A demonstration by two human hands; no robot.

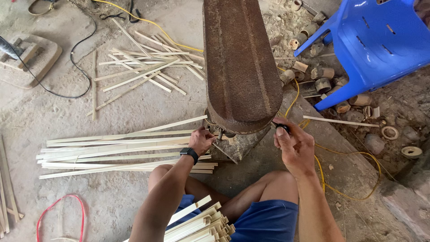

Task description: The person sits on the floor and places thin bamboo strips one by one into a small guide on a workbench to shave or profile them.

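Observation:
My left hand (201,139), with a black watch on the wrist, is closed on a small dark knob or bolt at the left base of a rusty metal machine housing (240,62). Across the machine's base, my right hand (293,145) pinches a small black knob (282,127) at the right side. The machine's rusty cover hides what lies beneath it. A bundle of pale bamboo strips (201,223) rests on my lap. A long flat pile of bamboo slats (116,150) lies on the floor just left of my left hand.
A scattered heap of bamboo slats (143,67) lies farther off. A blue plastic chair (371,45) stands at upper right, with short bamboo tube offcuts (322,76) under it. A yellow cable (354,157) loops on the right, black cables (80,54) on the left, a red cord (58,208) bottom left.

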